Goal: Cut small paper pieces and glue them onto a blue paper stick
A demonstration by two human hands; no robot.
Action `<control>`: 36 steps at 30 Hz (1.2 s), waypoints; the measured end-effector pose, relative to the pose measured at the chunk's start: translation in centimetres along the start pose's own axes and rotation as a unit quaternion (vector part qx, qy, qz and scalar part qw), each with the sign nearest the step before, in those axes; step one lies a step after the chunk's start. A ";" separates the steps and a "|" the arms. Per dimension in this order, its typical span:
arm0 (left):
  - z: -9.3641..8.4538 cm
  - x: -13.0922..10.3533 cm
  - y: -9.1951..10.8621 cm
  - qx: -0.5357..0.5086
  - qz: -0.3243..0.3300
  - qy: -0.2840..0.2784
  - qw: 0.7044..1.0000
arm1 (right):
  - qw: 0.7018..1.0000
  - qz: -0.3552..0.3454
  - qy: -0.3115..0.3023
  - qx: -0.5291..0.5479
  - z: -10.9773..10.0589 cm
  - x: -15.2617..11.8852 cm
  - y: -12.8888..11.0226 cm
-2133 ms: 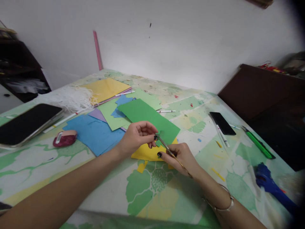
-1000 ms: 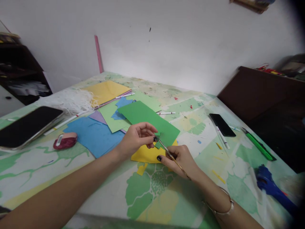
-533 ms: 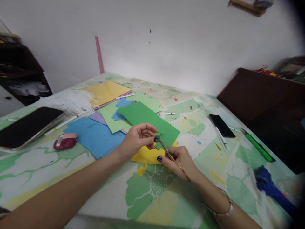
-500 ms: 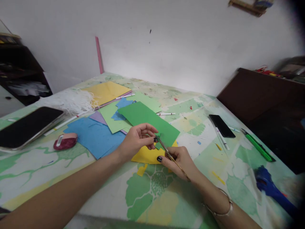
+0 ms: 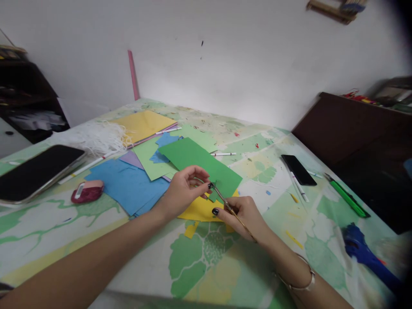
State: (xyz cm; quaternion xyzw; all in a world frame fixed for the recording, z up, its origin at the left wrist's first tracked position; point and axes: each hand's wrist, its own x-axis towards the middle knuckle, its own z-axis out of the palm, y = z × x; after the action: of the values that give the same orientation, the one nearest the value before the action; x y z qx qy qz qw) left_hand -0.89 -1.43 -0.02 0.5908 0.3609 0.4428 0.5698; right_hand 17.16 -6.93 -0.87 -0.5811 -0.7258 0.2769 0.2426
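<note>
Because the right hand [image 5: 247, 214] grips the tool [image 5: 225, 201] aslant, its tip presumably meets the left hand's [image 5: 185, 189] fingertips (closed on anything, I cannot tell); green card [image 5: 199, 156] lies beyond.

On the tabletop [image 5: 144, 266], one phone [image 5: 38, 171] is lying at the left, and the bundle of strings [image 5: 96, 137] is lying behind it. At the right, another phone [image 5: 298, 169] is lying between the paper sheets [image 5: 199, 159] and the cutter [image 5: 347, 197].

Soft, muted light brightens the wall [image 5: 225, 81] at twelve o'clock. The cabinet [image 5: 346, 128] at three o'clock sinks into shadow, while edges look stretched (and slightly blurred).
</note>
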 end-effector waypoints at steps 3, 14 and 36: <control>-0.1 0.1 -0.2 0.016 0.009 0.000 1.000 | 0.999 -0.008 0.007 -0.030 0.1 0.0 0.1; -0.2 0.2 -0.2 0.002 -0.008 -0.017 1.000 | 1.000 0.000 -0.016 -0.024 0.1 0.1 0.2; -0.1 0.0 -0.2 -0.153 -0.068 -0.037 0.985 | 0.990 0.008 -0.067 0.120 0.3 -0.1 0.2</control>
State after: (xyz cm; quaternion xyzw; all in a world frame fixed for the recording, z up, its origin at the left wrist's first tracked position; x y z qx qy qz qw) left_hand -1.02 -1.40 -0.22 0.4870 0.3070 0.4307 0.6951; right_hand 17.09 -6.99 -1.23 -0.5334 -0.6975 0.4024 0.2590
